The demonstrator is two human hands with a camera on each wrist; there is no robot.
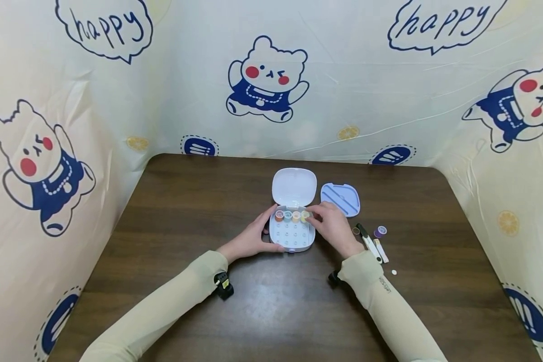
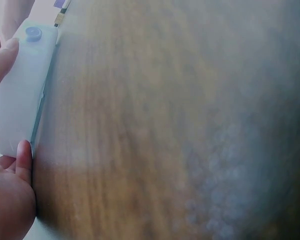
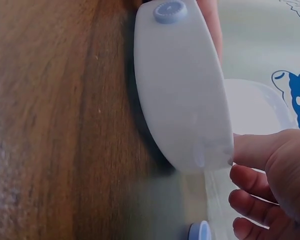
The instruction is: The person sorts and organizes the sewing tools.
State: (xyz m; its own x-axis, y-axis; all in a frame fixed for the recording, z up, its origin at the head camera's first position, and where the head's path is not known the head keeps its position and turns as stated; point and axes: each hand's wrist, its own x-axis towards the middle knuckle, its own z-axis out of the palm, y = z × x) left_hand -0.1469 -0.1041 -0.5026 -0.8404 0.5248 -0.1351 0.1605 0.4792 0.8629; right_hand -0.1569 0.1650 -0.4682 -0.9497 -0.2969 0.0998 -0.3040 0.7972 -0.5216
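Note:
A white sewing box (image 1: 292,240) stands on the table with its lid (image 1: 294,187) raised. Along its back row sit small thread spools: an orange spool (image 1: 279,215), a teal spool (image 1: 287,216), a peach spool (image 1: 296,216) and a yellow spool (image 1: 304,216). Rows of short pegs fill the front. My left hand (image 1: 252,235) grips the box's left side, thumb at the front corner. At the right end of the row, my right hand (image 1: 334,226) pinches the yellow spool; its fingertips partly hide it. In the right wrist view, the box's wall (image 3: 182,85) hides the spools.
Behind the right hand lies a blue tray insert (image 1: 340,199). To the right are a purple spool (image 1: 380,232), a slim black-and-white tool (image 1: 369,244), a small white stick-shaped piece (image 1: 381,251), a gold ring-like piece (image 1: 355,231) and a white disc (image 1: 394,272).

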